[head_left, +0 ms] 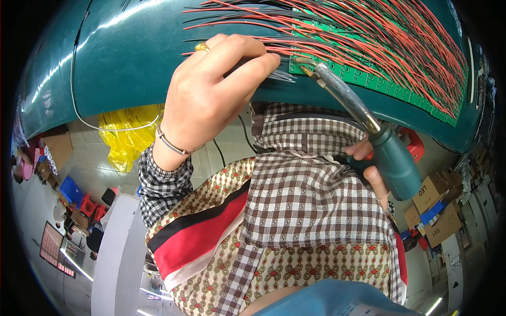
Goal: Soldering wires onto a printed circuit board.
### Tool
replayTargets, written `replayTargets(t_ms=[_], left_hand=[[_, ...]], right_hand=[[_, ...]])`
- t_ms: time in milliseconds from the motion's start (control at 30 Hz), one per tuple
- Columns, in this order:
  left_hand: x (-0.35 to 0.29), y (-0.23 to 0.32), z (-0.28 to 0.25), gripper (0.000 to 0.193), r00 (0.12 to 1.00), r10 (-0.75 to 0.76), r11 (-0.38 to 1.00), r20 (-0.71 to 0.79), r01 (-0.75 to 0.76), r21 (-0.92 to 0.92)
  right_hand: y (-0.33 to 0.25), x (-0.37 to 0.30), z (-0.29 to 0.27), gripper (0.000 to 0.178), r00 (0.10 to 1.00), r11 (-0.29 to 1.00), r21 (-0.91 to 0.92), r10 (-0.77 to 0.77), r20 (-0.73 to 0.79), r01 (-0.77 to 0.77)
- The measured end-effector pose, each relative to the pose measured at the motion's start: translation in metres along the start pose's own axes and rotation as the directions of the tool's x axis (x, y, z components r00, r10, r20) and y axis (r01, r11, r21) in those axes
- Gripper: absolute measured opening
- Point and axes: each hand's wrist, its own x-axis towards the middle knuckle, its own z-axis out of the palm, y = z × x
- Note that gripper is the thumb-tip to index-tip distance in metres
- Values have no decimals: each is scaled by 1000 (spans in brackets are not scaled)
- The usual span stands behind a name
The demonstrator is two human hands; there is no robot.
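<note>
My left hand [211, 87] is closed, thumb and fingers pinched together, around a small bundle of thin black wires [282, 77] whose ends stick out beneath the fingers. Just right of it lies the green circuit board panel [363, 79], with many red and black wires [390, 47] rising from it. My right hand [369, 171], partly hidden, grips a soldering gun [398, 160] with a dark green body and a metal barrel. Its tip sits at the panel's left edge, close to my left fingertips; whether it touches a pad is too small to tell.
A dark green mat [126, 63] covers the bench, with a thin pale cable [75, 79] over its edge. Below hangs a yellow plastic bag [126, 137]. Cardboard boxes [440, 226] stand at the right, stools [88, 204] at the far left.
</note>
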Motion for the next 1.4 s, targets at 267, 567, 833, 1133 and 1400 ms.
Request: replayTargets(t_ms=[267,567,833,1133,1400], left_hand=[[-1,1,1,37,1000,1,1000,-17,-1,-5],[-7,-5,6,28,997,58,998,-60,-56,22],[8,8,-13,28,998,16,1000,-56,-15,22],[-30,26,-20,25,905,-338,931,-260,281,-231],[73,33,-128,15,620,-782,492,58,672,-553]], right_hand=[[1,-2,-9,45,998,999,-29,33,62,-32],[3,-6,9,58,999,988,-142,-52,7,53],[-14,-15,7,63,986,997,-60,-59,-159,50],[-1,10,-52,63,849,845,235,-382,-365,481],[-51,35,-89,57,779,682,419,-379,-499,599]])
